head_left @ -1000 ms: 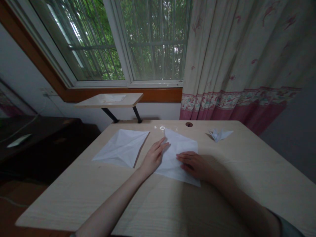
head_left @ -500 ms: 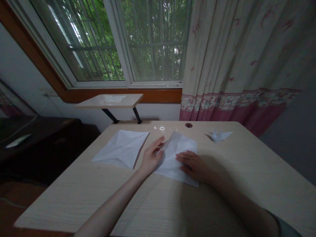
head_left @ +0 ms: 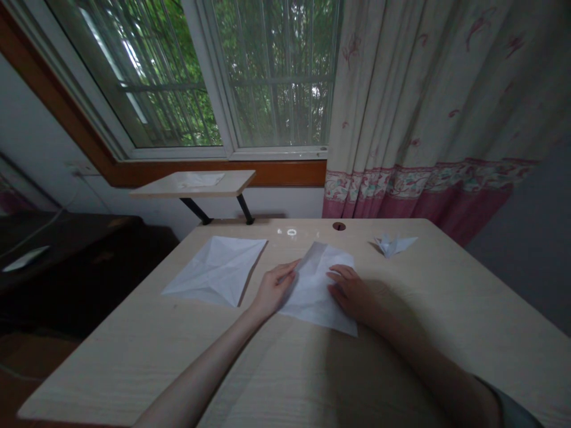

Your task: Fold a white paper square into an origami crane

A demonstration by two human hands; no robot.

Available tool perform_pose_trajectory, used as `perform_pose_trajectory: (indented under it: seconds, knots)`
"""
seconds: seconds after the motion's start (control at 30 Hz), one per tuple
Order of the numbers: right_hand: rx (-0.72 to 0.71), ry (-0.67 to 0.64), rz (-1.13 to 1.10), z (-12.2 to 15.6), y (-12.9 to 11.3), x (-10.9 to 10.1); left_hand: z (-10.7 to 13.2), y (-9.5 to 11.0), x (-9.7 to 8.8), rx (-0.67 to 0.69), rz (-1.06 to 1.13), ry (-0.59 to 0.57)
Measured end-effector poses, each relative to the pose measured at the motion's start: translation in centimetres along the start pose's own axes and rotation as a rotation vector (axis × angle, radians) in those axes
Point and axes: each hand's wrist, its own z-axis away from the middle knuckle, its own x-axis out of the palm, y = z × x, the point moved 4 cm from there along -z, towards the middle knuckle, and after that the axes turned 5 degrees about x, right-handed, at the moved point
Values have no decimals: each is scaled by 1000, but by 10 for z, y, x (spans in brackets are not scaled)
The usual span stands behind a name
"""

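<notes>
A creased white sheet of paper [head_left: 314, 297] lies on the table in front of me, its left edge lifted and partly folded over. My left hand [head_left: 274, 288] has its fingers and thumb drawn together on that left edge. On the paper's right part rests my right hand [head_left: 352, 294], fingers apart and slightly bent, holding nothing. A second white sheet [head_left: 218, 267], marked with crossing creases, is spread flat to the left. At the back right stands a small folded paper crane [head_left: 390, 245].
The pale wooden table [head_left: 169, 356] carries a raised shelf [head_left: 223, 187] at its back left, with white paper [head_left: 200, 180] on top. A round cable hole [head_left: 339, 226] sits near the back edge. Behind are a window [head_left: 276, 89] and a patterned curtain [head_left: 401, 119].
My left fingers have come down and closed toward the thumb at the paper's edge. My right fingers have drawn back slightly to the right and curled. The view has shifted a little.
</notes>
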Motion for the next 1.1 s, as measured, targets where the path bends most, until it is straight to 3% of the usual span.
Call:
perform_pose_trajectory:
  seconds: [0.23, 0.5, 0.83, 0.93, 1.1]
  knots:
    - [279, 58, 172, 1, 15, 4, 2, -9, 1, -40, -34, 21]
    - [294, 243, 166, 6, 25, 13, 4, 4, -2, -27, -7, 15]
    - [291, 549, -198, 1, 28, -31, 7, 19, 0, -24, 199, -130]
    - [262, 544, -301, 2, 27, -32, 7, 21, 1, -39, 218, -194]
    - [277, 405, -355, 2, 35, -20, 8, 26, 5, -59, 210, -310]
